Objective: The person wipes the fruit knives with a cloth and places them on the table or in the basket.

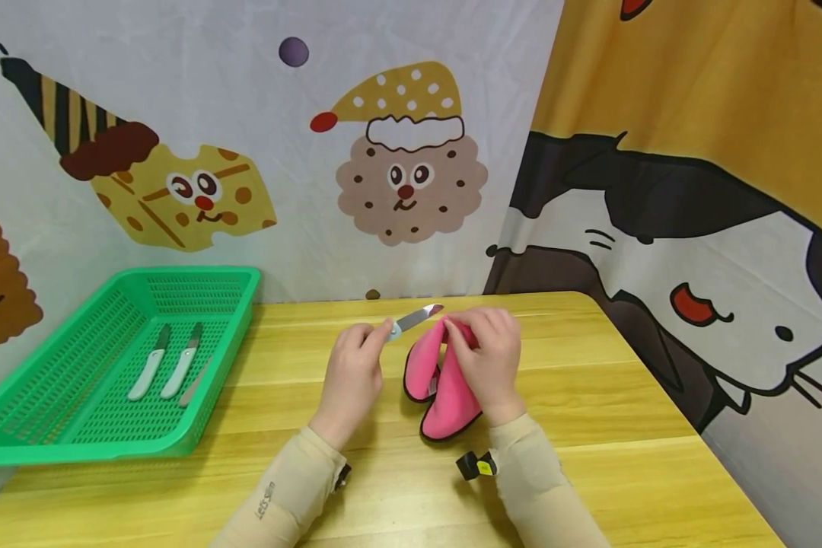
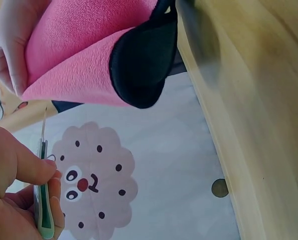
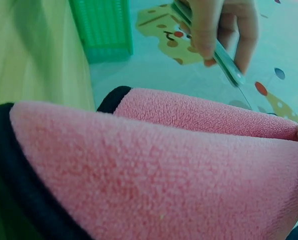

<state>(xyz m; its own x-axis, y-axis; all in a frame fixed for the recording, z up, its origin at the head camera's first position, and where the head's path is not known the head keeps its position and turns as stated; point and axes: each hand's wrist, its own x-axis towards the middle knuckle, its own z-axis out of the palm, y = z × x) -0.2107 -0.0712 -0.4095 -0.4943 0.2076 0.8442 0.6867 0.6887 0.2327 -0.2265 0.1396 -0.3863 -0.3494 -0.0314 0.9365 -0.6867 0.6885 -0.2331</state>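
Observation:
In the head view my left hand (image 1: 352,369) grips a small fruit knife (image 1: 414,318) by its pale handle, thumb along the side. Its blade points up and to the right, behind the top of a pink cloth. That cloth (image 1: 452,403), edged in black, hangs folded in two flaps from my right hand (image 1: 489,354), pinched between thumb and fingers. From the left wrist, the knife (image 2: 45,200) appears edge-on, its tip just below the gathered cloth (image 2: 84,55). Fuzzy pink cloth (image 3: 153,175) fills much of the right wrist view, hiding most of the right hand.
On the left of the wooden table (image 1: 623,426) stands a green plastic basket (image 1: 199,434). Inside lie two white-handled knives (image 1: 180,371) and a third, partly covered by the basket wall. A cartoon-printed curtain (image 1: 301,190) hangs close behind the table's back edge.

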